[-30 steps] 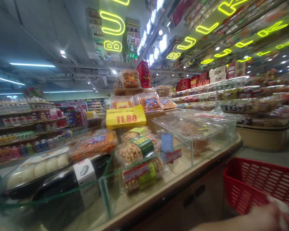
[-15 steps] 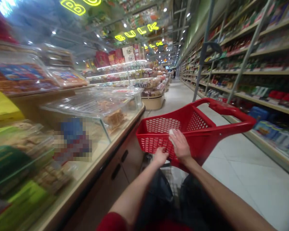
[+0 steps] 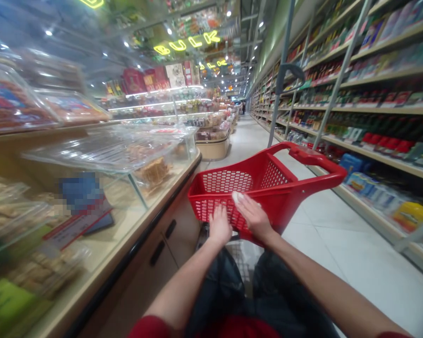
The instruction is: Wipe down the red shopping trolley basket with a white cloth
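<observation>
In front of me stands a red plastic shopping cart [image 3: 285, 206] with perforated basket walls. My right hand [image 3: 254, 217] is at the top rim of its near side, a crumpled white cloth or tissue [image 3: 237, 197] under the fingers; I cannot tell which it is. The fingers press this white piece against the cart. Just left of it, my left hand [image 3: 220, 226] lies at the perforated near wall, fingers apart and holding nothing. Whether the left fingertips touch the wall is hard to tell.
Along my left runs a counter [image 3: 151, 220] with glass dividers and packaged food. Tall stocked shelves [image 3: 380, 108] line the right side. A pale tiled aisle floor [image 3: 313, 234] lies between, and a grey pole [image 3: 282, 70] rises behind the cart.
My left hand has gone from curled fingers to spread ones against the cart's near side. The right hand stays at the rim with the white piece. The whole view has shifted slightly.
</observation>
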Available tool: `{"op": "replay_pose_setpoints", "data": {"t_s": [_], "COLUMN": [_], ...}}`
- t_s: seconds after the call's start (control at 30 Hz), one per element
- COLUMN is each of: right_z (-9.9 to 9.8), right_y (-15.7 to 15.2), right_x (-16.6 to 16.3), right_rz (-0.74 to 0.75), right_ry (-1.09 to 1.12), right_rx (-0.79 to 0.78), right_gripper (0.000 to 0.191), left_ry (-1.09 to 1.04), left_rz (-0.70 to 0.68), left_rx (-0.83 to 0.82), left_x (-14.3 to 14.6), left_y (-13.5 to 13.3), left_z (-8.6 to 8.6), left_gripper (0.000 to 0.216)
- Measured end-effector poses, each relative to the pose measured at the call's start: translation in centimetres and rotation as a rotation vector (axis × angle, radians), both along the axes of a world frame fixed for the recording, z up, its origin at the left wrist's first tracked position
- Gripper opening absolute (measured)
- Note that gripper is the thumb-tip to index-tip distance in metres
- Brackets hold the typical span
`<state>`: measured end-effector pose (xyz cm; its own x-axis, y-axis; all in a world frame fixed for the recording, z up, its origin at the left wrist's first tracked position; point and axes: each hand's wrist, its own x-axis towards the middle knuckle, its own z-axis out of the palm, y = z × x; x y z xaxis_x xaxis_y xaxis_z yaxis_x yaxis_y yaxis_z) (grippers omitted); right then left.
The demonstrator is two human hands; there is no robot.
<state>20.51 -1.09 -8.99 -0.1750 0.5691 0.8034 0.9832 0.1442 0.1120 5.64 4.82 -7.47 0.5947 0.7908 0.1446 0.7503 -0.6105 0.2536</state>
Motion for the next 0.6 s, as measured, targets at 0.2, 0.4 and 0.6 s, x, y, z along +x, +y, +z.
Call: {"op": "replay_pose_setpoints", "data": {"t_s": [0.2,0.4,0.6], "right_z": [-1.7,-3.1,2.1], "right_y": [-1.1,-2.2,-2.9], "right_x": [1.9,2.2,5.6], "right_rz": [-0.047,-0.010,-0.070], "right_ry": [-0.097,-0.139,-0.045], "right_rx": [-0.052,0.002,0.172], "right_gripper": [0.041,0.042,0.042], "left_ry": [0.031,0.031,-0.024], "left_rz": [-0.114,-0.227,-0.199], "left_rx": [0.055,0.067,0.118], "left_x": [0.9,1.3,1.7], "left_y": [-1.9,-2.8,-3.0], "left_z": [0.7,1.3,2.7], "left_gripper": [0.065,0.068,0.067]}}
